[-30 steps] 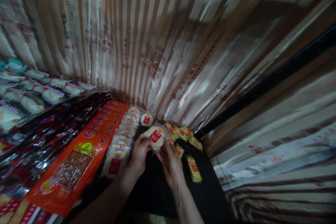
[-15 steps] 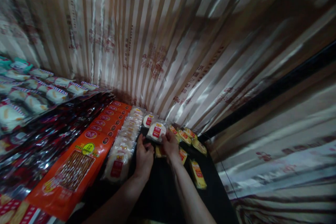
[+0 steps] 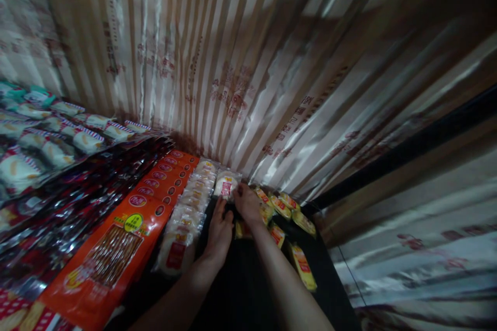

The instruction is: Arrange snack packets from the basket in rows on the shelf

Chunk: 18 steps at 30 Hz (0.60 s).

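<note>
Both my hands reach to the back of a dark shelf. A round white snack packet [image 3: 225, 185] with a red label lies there against the striped curtain. My right hand [image 3: 246, 202] rests on its right edge with fingers curled around it. My left hand [image 3: 220, 231] lies just below the packet, fingers stretched toward it and touching its lower edge. A row of the same white packets [image 3: 185, 214] runs down the shelf to the left of my left hand.
Small yellow packets [image 3: 289, 217] lie scattered right of my right hand. Orange packets [image 3: 128, 227] form a row on the left, with dark and white-wrapped snacks [image 3: 46, 150] farther left. A shiny striped curtain [image 3: 248, 62] closes the back and right side.
The round white packet, held up in both hands a second ago, has moved forward and down to the back of the shelf. Both arms have stretched farther in.
</note>
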{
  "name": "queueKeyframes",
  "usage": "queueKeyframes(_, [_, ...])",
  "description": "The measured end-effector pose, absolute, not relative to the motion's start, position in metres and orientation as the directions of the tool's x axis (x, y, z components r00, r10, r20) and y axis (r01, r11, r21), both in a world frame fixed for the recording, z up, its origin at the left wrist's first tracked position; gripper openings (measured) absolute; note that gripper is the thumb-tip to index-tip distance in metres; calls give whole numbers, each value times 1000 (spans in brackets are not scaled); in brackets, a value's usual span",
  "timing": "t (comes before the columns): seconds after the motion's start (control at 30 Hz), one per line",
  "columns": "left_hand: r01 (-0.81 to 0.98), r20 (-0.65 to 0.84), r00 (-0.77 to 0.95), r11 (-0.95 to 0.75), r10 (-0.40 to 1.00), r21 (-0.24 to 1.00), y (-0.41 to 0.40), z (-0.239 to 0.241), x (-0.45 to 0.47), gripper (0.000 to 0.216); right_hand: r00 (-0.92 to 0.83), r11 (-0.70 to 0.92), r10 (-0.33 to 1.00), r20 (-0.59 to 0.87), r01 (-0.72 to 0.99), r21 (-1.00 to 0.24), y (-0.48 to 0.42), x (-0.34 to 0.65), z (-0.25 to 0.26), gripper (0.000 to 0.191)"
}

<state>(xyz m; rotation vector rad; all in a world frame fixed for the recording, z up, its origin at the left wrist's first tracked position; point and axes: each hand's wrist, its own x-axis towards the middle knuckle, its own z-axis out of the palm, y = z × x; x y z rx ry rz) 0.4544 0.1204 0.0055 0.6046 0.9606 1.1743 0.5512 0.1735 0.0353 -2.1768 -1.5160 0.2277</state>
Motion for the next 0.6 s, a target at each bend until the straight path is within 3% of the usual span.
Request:
queueKeyframes(0.2, [-484, -347, 67, 335, 935, 808, 119, 10, 455, 36, 374, -324, 921, 114, 893, -312, 175, 551, 34, 29])
queueKeyframes(0.33, [-467, -353, 62, 340, 934, 817, 120, 13, 452, 37, 386, -345, 917, 102, 894, -287, 176, 550, 34, 33])
queueKeyframes(0.47, [-349, -331, 17, 316, 943, 882, 118, 16, 452, 30, 376, -283, 905, 199, 881, -378, 167, 550, 33, 32])
queueKeyframes(0.6, [-199, -181, 102, 198, 978, 960, 107, 18, 456, 19, 401, -134, 854, 332, 786, -603, 133, 553, 34, 37])
